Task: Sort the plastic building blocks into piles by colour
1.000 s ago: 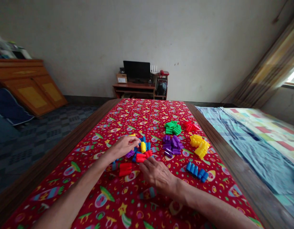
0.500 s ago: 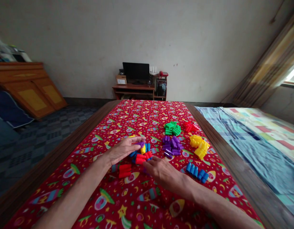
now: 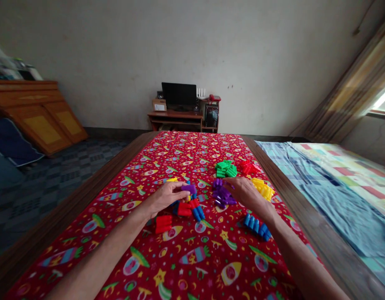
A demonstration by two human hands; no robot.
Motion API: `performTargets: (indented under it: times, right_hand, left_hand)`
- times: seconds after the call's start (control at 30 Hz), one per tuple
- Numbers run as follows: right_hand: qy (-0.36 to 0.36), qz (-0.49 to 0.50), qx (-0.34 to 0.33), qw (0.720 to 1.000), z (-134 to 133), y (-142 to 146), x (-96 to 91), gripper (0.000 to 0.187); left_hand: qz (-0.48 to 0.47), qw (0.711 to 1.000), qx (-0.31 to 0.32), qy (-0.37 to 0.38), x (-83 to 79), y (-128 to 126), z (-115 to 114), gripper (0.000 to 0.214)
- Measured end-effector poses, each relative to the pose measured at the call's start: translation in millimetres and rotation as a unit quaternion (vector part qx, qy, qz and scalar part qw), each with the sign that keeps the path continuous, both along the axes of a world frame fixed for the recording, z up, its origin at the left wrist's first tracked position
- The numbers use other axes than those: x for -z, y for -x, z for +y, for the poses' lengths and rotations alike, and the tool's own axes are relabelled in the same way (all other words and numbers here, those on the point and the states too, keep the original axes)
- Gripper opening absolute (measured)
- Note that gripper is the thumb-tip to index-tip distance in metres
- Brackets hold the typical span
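Observation:
My left hand (image 3: 167, 197) pinches a purple toy block (image 3: 188, 189) between thumb and fingers, just above a mixed heap. In that heap lie red blocks (image 3: 184, 209), blue blocks (image 3: 198, 213) and some yellow ones. A separate red block (image 3: 163, 224) rests nearer to me, below the left wrist. My right hand (image 3: 242, 188) is over the right side of the purple pile (image 3: 222, 196), its fingertips at the blocks. Whether those fingers hold a block is hidden.
Around the purple pile sit a green pile (image 3: 226, 168), a red pile (image 3: 249, 167), yellow blocks (image 3: 263, 189) and blue blocks (image 3: 257, 227). A red patterned cloth (image 3: 192, 275) covers the table. Farther off stand a desk with a monitor (image 3: 179, 96) and, at right, a bed (image 3: 342, 187).
My right hand has moved from the mixed heap rightward and away from me to the purple pile. The left hand now lifts the purple block in plainer view.

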State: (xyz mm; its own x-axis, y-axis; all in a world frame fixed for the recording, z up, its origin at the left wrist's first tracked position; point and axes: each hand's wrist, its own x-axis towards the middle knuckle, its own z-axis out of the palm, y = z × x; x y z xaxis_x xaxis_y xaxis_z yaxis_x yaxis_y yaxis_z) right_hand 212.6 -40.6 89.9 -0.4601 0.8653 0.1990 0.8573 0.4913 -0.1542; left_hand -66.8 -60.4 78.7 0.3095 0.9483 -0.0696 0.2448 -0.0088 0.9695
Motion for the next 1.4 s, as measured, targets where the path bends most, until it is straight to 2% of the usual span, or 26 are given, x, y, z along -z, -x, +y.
performTargets:
  times: [0.2, 0.3, 0.4, 0.5, 0.6, 0.7, 0.8, 0.87, 0.93, 1.0, 1.2, 1.4]
  right_hand:
    - [-0.044, 0.093, -0.028, 0.994, -8, -1, -12.5, 0.031]
    - [-0.026, 0.148, -0.113, 0.982, -22, 10, -18.5, 0.03]
    - [-0.005, 0.155, -0.213, 0.965, -34, 27, -13.7, 0.03]
    - [-0.024, 0.132, -0.229, 0.964, -38, 40, -2.5, 0.027]
    - [0.003, 0.16, -0.21, 0.965, -35, 40, 1.3, 0.023]
    - [0.037, 0.178, -0.173, 0.968, -29, 32, -4.5, 0.021]
    - [-0.011, 0.169, -0.072, 0.983, -18, 18, -8.3, 0.022]
    - [-0.048, 0.149, 0.01, 0.988, -9, 7, -5.9, 0.024]
    - [-0.054, 0.103, 0.074, 0.99, -1, -1, -0.5, 0.026]
    - [-0.041, 0.048, 0.11, 0.992, 4, -7, 5.4, 0.03]
    - [-0.03, -0.03, 0.13, 0.991, 2, -8, 9.9, 0.031]
    - [-0.048, -0.047, 0.152, 0.986, -2, -8, 0.7, 0.033]
  left_hand:
    - [0.03, 1.0, -0.001, 0.001, 0.7, -5, -4, 0.039]
    - [0.012, 1.0, 0.009, 0.01, 4.6, -12, -6, 0.043]
    - [0.004, 1.0, 0.023, 0.019, 10.3, -20, -10, 0.044]
    - [0.016, 0.999, 0.027, -0.004, 15.1, -26, -13, 0.041]
    - [0.022, 0.999, 0.045, -0.022, 17.5, -31, -17, 0.038]
    - [0.017, 0.998, 0.053, -0.039, 17.0, -32, -18, 0.038]
    - [0.06, 0.991, 0.009, -0.122, 12.4, -24, -13, 0.036]
    - [0.11, 0.976, -0.02, -0.188, 7.3, -14, -7, 0.032]
    - [0.15, 0.958, -0.044, -0.239, 1.5, -2, 0, 0.028]
    - [0.178, 0.944, -0.069, -0.269, -3.6, 10, 7, 0.027]
    - [0.247, 0.923, -0.129, -0.264, -7.0, 40, 23, 0.032]
    - [0.303, 0.903, -0.148, -0.265, 10.5, 72, 39, 0.034]
